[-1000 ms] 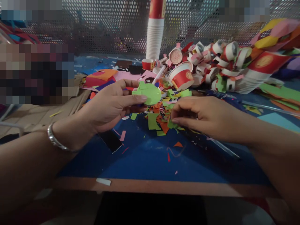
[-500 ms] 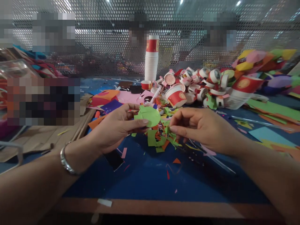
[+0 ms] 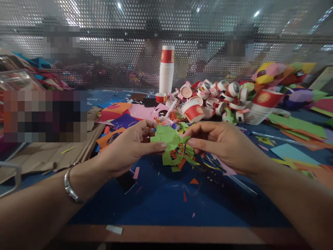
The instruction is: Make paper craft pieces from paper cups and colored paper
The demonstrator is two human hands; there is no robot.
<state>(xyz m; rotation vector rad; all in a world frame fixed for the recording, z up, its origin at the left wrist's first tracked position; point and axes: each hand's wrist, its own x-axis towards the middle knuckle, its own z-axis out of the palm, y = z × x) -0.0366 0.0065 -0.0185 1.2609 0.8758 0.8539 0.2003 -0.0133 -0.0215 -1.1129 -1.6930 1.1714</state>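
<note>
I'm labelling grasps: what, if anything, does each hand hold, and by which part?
Left hand: a rounded green paper piece, by its left side. Right hand: a small green scrap, by its right end.

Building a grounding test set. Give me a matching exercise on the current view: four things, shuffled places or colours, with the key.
Column one
1. Round green paper piece
2. Small green paper strip
3. Bracelet
4. Tall cup stack

Column two
A. Upright in front of the perforated panel
B. Pinched in the grip of the right hand
C. Silver
D. Held in the grip of the left hand

Right pairs: 1-D, 2-B, 3-C, 4-A
</note>
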